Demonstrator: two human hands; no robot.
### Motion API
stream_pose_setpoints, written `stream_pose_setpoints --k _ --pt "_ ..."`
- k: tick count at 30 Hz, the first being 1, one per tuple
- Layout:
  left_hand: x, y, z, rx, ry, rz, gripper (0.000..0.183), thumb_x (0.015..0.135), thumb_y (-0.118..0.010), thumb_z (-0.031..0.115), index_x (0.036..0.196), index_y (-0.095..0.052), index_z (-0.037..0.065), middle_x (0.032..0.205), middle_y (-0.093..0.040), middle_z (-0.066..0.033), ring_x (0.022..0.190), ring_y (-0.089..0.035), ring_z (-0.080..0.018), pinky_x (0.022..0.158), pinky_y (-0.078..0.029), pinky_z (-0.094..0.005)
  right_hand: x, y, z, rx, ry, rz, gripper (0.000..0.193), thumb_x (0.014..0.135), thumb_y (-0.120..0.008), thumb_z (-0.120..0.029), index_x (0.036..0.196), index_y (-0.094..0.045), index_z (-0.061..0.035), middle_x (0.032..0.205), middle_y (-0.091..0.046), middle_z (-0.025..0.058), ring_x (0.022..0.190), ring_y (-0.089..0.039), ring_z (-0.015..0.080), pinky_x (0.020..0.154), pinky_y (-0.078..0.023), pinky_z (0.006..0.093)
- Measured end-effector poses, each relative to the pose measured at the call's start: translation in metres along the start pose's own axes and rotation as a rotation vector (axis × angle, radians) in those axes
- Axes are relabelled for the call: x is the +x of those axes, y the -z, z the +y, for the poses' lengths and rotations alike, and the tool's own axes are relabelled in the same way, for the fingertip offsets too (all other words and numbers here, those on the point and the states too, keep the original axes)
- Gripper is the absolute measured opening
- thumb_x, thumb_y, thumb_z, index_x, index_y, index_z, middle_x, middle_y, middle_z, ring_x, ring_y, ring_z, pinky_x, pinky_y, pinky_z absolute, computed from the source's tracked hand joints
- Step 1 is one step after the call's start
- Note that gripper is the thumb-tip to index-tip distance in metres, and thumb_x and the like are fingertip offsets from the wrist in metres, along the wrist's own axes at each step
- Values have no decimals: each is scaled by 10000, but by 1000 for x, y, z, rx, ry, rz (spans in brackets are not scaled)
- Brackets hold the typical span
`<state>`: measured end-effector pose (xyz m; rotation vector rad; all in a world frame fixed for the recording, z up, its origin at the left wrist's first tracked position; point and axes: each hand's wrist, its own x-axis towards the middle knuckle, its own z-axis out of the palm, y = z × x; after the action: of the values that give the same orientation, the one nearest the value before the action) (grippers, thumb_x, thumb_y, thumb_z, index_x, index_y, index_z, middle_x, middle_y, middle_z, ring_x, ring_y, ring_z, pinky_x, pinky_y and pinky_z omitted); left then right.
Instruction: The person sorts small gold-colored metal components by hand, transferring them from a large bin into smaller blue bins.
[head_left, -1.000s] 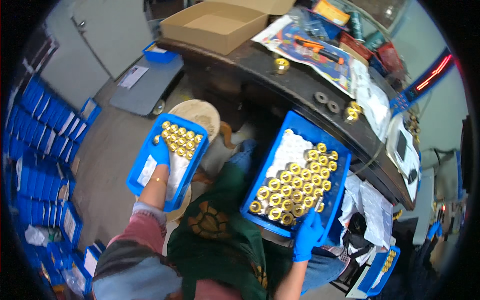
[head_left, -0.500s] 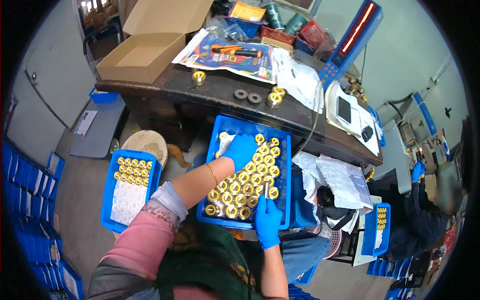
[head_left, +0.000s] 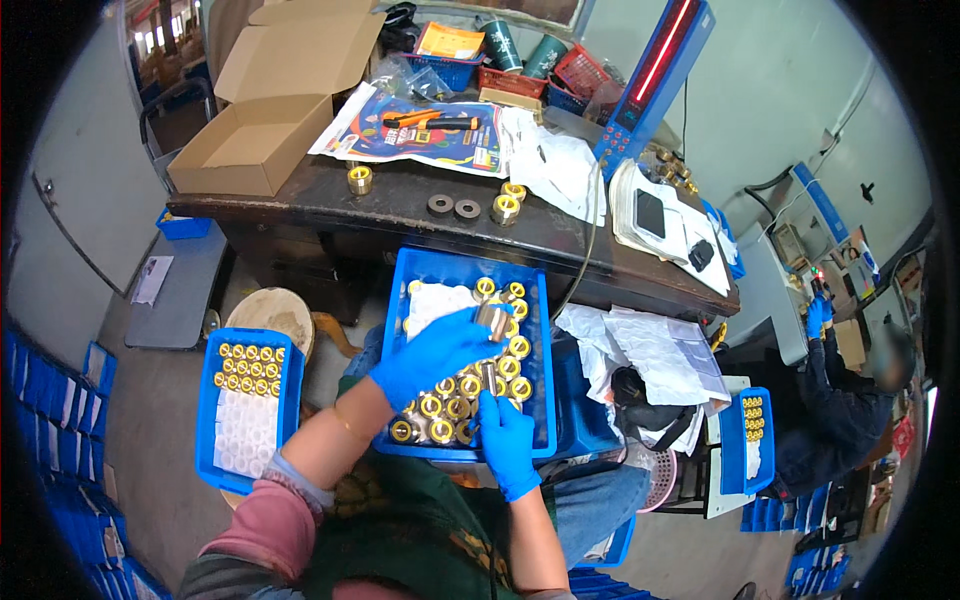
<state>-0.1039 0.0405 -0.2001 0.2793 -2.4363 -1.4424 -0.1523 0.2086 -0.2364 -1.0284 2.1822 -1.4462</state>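
In a blue-gloved grip, my left hand (head_left: 442, 352) has a cylindrical metal fitting (head_left: 492, 320) raised above the blue bin (head_left: 548, 400). My right hand (head_left: 507, 445), also gloved in blue, pinches a slim metal pin (head_left: 488, 377) that points up just below that fitting, apart from it. Rows of round metal fittings with yellow rings (head_left: 457, 408) fill much of the bin. White dimpled lining (head_left: 436, 300) shows at its far left, and my left hand hides part of the rows.
A second blue bin (head_left: 207, 430) of fittings stands left beside a round stool (head_left: 268, 312). On the dark desk (head_left: 300, 215) are an open cardboard box (head_left: 240, 150), loose fittings (head_left: 505, 209), two dark rings (head_left: 453, 207) and papers. Another person (head_left: 850, 410) works at far right.
My left hand has come back from the bin's far side with a fitting lifted in its fingers. The right hand still holds the pin. The whole view has shifted slightly.
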Motion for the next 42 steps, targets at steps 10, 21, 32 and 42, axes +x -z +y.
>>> stream_pose_setpoints --k 10,21,32,42 --pt "-44 -29 35 -794 228 35 416 787 -581 108 1160 -448 -19 1105 -532 -126 1000 -524 -184 868 -423 -293 -12 -8 -18 -284 201 165 232 831 -528 -219 747 -576 -8 522 -537 167 414 -536 267 395 -412 350" --pt "-66 -33 36 -770 254 203 452 770 -624 116 1157 -443 -32 1094 -538 -121 991 -529 -187 830 -455 -301 -24 -7 -12 -321 213 151 158 782 -578 -176 770 -584 -19 542 -535 176 433 -537 279 400 -408 362" --pt "-65 -26 48 -784 29 77 608 762 -605 48 1282 -296 -17 1268 -389 -138 1137 -413 -219 934 -376 -330 -31 -9 -15 -155 147 144 96 801 -537 -104 791 -585 -22 594 -563 170 493 -574 268 431 -427 336" --pt "-84 -20 33 -738 239 365 693 691 -624 -30 1300 -296 19 1269 -368 -134 1154 -373 -213 959 -336 -341 -29 -35 -33 -291 149 -13 151 802 -573 -187 794 -596 -38 576 -549 192 482 -562 314 413 -414 382"
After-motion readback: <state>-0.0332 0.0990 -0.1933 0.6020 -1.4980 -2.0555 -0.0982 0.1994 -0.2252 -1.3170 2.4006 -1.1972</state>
